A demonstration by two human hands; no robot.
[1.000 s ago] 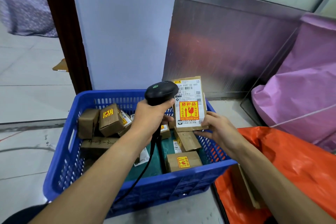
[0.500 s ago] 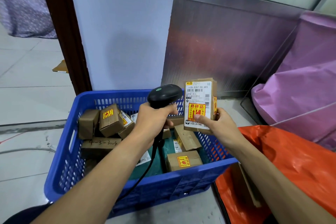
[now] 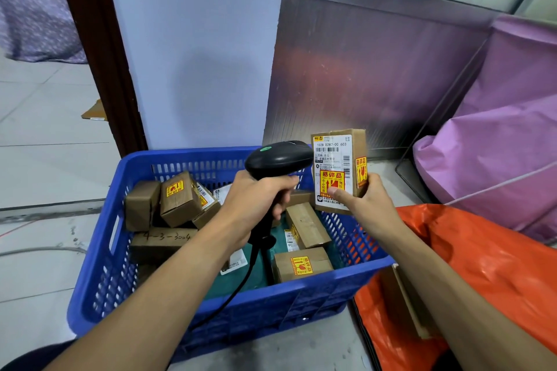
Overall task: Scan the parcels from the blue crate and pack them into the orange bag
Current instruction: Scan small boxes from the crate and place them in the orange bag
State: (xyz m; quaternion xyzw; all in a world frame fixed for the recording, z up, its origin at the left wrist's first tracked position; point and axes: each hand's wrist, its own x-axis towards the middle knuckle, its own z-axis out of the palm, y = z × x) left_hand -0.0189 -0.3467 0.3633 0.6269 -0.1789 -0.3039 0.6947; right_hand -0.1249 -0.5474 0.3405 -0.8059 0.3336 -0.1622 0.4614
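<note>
My left hand (image 3: 256, 199) grips a black corded barcode scanner (image 3: 278, 158) over the blue crate (image 3: 211, 307). My right hand (image 3: 366, 205) holds a small cardboard parcel (image 3: 337, 159) upright just right of the scanner's head, its white label and yellow fragile sticker facing me. Several brown parcels (image 3: 180, 199) lie in the crate, some with yellow stickers. The orange bag (image 3: 482, 265) lies open to the right of the crate, with a flat cardboard piece (image 3: 407, 301) inside its mouth.
A purple bag (image 3: 497, 135) stands behind the orange one at the right. A metal panel (image 3: 376, 69) and a pale wall (image 3: 196, 39) rise right behind the crate. Tiled floor (image 3: 45, 144) stretches to the left, past a dark door frame (image 3: 99, 48).
My right hand has carried the parcel to the right and turned it slightly, so its side face shows. The scanner in my left hand has followed slightly rightward.
</note>
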